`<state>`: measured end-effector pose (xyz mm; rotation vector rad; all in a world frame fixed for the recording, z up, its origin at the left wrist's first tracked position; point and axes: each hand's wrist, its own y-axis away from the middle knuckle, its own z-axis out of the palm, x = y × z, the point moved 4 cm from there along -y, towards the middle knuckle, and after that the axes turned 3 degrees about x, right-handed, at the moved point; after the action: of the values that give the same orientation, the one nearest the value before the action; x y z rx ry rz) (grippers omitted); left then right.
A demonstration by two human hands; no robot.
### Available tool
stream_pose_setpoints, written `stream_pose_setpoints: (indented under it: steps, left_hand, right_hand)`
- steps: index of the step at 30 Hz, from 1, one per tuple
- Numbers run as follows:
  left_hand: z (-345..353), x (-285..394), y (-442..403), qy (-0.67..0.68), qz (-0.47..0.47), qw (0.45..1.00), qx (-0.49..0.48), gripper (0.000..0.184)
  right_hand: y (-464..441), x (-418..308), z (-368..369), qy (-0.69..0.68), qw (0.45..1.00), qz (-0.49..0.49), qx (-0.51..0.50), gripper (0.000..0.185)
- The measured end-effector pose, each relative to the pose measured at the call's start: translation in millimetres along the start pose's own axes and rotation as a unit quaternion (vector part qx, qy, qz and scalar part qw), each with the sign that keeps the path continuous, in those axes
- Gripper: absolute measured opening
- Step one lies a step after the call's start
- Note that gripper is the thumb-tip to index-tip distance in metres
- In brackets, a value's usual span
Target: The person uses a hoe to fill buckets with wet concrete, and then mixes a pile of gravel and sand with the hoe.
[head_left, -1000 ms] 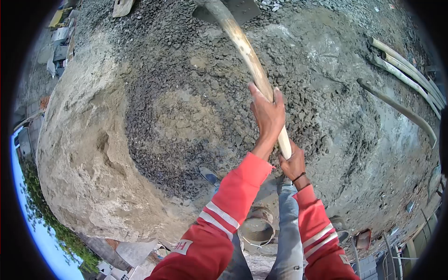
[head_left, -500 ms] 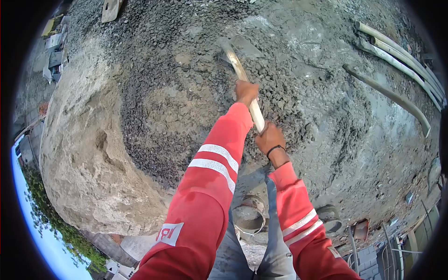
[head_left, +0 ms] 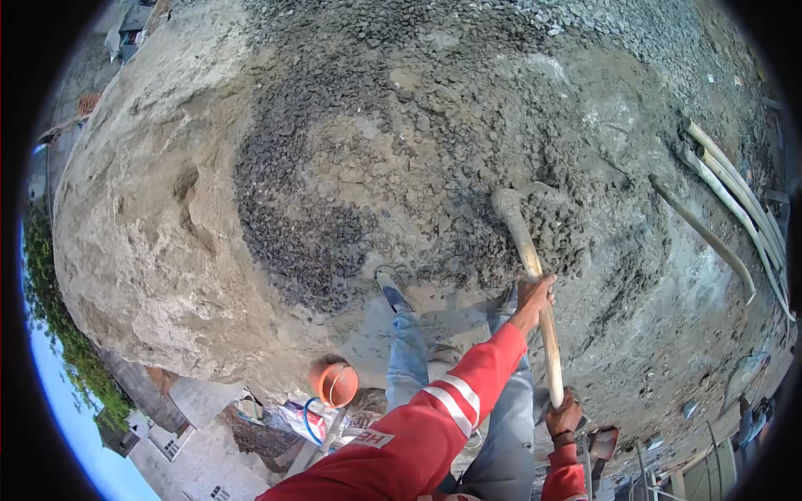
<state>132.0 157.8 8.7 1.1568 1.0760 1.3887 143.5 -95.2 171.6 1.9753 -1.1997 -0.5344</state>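
A hoe with a long wooden handle (head_left: 549, 346) slants across the ground in front of my legs. My left hand (head_left: 535, 298) is wrapped round the middle of the handle. Close to its near end, my right hand (head_left: 565, 414) is closed on it. The hoe's head (head_left: 508, 200) rests in a heap of wet grey concrete mix (head_left: 555, 230), which hides most of the blade. Dark gravel (head_left: 292, 200) and mix spread to the left of the head.
A large sand pile (head_left: 142, 234) rises on the left. An orange bucket (head_left: 334, 382) stands behind my feet at the lower left. Pale poles (head_left: 739, 196) and a darker curved pole (head_left: 706, 238) lie at the right. My shoe (head_left: 391, 284) is on the mix's near edge.
Both hands have drawn the hoe back toward my body and to the right, with wet mix now heaped at its blade. The view has shifted, bringing the orange bucket and my shoe into sight.
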Motion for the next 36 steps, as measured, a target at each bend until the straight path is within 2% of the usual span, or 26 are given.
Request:
stream_pose_setpoints:
  steps: [2,3,7,9,10,11,12,14,15,16,17,18,19,20,21,22,23,24,25,26,27,29,31,32,34,36]
  left_hand:
    - [-15.4,-20.4,26.0,-0.016,0.042,0.999,0.009,0.022]
    - [-27.3,-64.1,-5.1,-0.013,0.030,0.999,0.007,0.025]
    - [-50.1,96.4,104.7,-0.121,0.189,0.975,0.004,0.024]
    - [-61.7,207.4,155.0,-0.160,0.301,0.940,-0.035,0.022]
    - [-66.2,277.3,197.8,-0.153,0.445,0.881,-0.042,0.023]
    - [-70.8,336.9,232.3,-0.149,0.531,0.833,-0.043,0.022]
    - [-75.6,392.7,267.6,-0.137,0.595,0.790,-0.050,0.020]
    - [-94.0,483.8,312.0,-0.126,0.749,0.650,0.004,0.024]
    - [-107.6,518.4,325.1,-0.199,0.746,0.635,0.023,0.045]
    - [-125.0,545.6,327.7,-0.183,0.740,0.647,0.010,0.047]
    - [-143.8,569.2,314.4,-0.182,0.740,0.647,0.011,0.047]
    - [-168.2,591.6,291.5,-0.204,0.748,0.626,0.087,0.042]
    - [-195.8,606.9,264.5,-0.224,0.749,0.601,0.165,0.038]
    - [-225.4,609.7,241.3,-0.245,0.743,0.574,0.241,0.035]
    - [-256.0,609.1,218.2,-0.290,0.697,0.600,0.266,0.047]
    - [-289.7,592.1,196.8,-0.285,0.608,0.698,0.250,0.045]
    - [-327.7,569.0,150.8,-0.306,0.547,0.719,0.300,0.045]
    - [-373.3,534.5,96.0,-0.338,0.438,0.773,0.311,0.045]
    - [-415.4,498.1,33.4,-0.328,0.354,0.815,0.322,0.045]
    - [-435.3,460.1,24.5,-0.362,0.287,0.810,0.362,0.038]
    - [-444.9,434.2,27.5,-0.358,0.271,0.837,0.314,0.030]
    - [-441.4,398.7,22.1,-0.351,0.240,0.844,0.326,0.025]
    - [-426.2,369.2,20.2,-0.355,0.232,0.849,0.314,0.027]
    - [-415.8,353.3,9.1,-0.357,0.228,0.854,0.303,0.028]
    - [-399.7,320.9,-14.8,-0.343,0.252,0.839,0.338,0.027]
    - [-383.2,285.1,-38.3,-0.302,0.198,0.887,0.287,0.024]
  right_hand:
    - [16.2,29.0,31.5,-0.057,0.993,-0.047,0.092,0.043]
    - [22.4,25.1,32.5,-0.065,0.994,-0.037,0.086,0.038]
    - [19.5,-49.9,50.3,-0.101,0.985,-0.070,0.125,0.033]
    - [4.7,-166.7,29.8,-0.218,0.959,-0.102,0.150,0.035]
    - [-3.4,-228.0,19.2,-0.213,0.919,-0.216,0.251,0.032]
    - [-21.3,-279.5,18.2,-0.331,0.894,-0.206,0.221,0.032]
    - [-23.0,-350.4,-7.1,-0.368,0.857,-0.272,0.237,0.031]
    - [-24.8,-483.4,-48.2,-0.502,0.769,-0.338,0.207,0.021]
    - [-25.7,-540.1,-62.4,-0.514,0.734,-0.397,0.197,0.019]
    - [-20.3,-591.7,-72.6,-0.509,0.717,-0.417,0.231,0.017]
    - [-4.7,-642.4,-91.4,-0.567,0.672,-0.448,0.163,0.016]
    - [-8.4,-676.7,-83.4,-0.548,0.667,-0.481,0.151,0.014]
    - [1.7,-702.0,-78.6,-0.516,0.705,-0.461,0.153,0.014]
    - [-10.0,-725.5,-43.0,-0.566,0.672,-0.472,0.067,0.016]
    - [-16.1,-733.5,-1.3,-0.566,0.689,-0.450,0.039,0.016]
    - [-12.8,-730.6,34.0,-0.547,0.730,-0.409,-0.007,0.017]
    - [-1.9,-712.6,73.1,-0.522,0.769,-0.365,-0.053,0.017]
    - [6.4,-688.0,123.4,-0.528,0.792,-0.282,-0.121,0.019]
    - [16.0,-660.2,147.8,-0.400,0.878,-0.217,-0.150,0.023]
    - [23.5,-635.3,173.4,-0.377,0.890,-0.227,-0.118,0.026]
    - [30.3,-612.1,202.8,-0.350,0.908,-0.191,-0.132,0.026]
    - [28.8,-586.3,215.2,-0.329,0.921,-0.158,-0.133,0.027]
    - [32.0,-554.6,212.4,-0.401,0.889,-0.159,-0.156,0.027]
    - [35.1,-544.5,191.7,-0.400,0.890,-0.157,-0.155,0.027]
    - [40.3,-509.6,154.4,-0.398,0.889,-0.043,-0.221,0.027]
    - [33.2,-471.2,134.6,-0.408,0.886,-0.043,-0.219,0.028]
